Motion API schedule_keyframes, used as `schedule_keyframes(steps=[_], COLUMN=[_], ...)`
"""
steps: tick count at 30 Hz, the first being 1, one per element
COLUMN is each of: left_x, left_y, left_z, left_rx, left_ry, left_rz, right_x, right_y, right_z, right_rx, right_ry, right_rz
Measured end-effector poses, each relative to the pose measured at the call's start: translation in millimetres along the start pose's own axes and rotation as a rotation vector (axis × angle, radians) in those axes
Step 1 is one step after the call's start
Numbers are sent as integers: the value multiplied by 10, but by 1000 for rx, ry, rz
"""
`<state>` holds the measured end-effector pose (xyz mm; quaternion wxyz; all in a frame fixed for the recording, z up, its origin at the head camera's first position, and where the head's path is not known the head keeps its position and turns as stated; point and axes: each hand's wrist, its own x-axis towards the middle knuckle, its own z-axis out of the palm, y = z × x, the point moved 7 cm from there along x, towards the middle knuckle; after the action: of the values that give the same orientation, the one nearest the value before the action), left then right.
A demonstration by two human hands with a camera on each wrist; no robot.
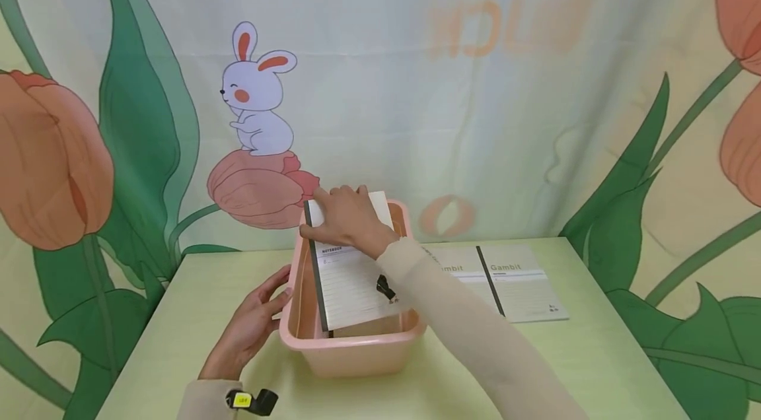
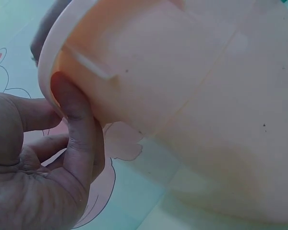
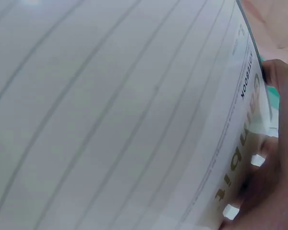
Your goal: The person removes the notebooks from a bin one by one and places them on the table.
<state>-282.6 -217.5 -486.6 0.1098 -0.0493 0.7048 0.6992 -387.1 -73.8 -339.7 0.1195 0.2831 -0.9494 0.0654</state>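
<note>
White notebook (image 1: 355, 289) in the right grip (image 1: 349, 218), palm down

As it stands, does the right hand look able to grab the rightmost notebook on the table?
Probably not yet: the right hand grips another notebook at the opening of the pink basin. Once free, it likely could, since nothing rests on the rightmost notebook.
</note>
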Motion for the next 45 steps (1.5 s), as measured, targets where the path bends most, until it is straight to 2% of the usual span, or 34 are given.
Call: schedule_keyframes(steps=[8,16,21,25,30,35,38,45], left_x=[7,-12,-11,-10,-26,-46,-49,-48], left_y=[-26,-16,-12,-17,-3,41,37,-7], left_z=[33,22,20,32,33,40,44,52], left_rx=[-9,-9,-12,-28,-14,2,-1,1], left_ry=[9,-2,-9,-14,-15,-11,-9,-13], left_rz=[-1,23,24,20,30,38,31,19], right_x=[-172,-497,-820,-1116,-1486,-1806,-1940,-2244], right_y=[11,144,346,596,960,1318,1501,1734], right_z=[-717,-1366,-1582,-1596,-1422,-1094,-744,345], right_rx=[-28,-26,4,30,40,7,-18,-31], right_ry=[202,438,556,586,556,465,362,106], right_rz=[-36,-68,-101,-93,-34,51,85,142])
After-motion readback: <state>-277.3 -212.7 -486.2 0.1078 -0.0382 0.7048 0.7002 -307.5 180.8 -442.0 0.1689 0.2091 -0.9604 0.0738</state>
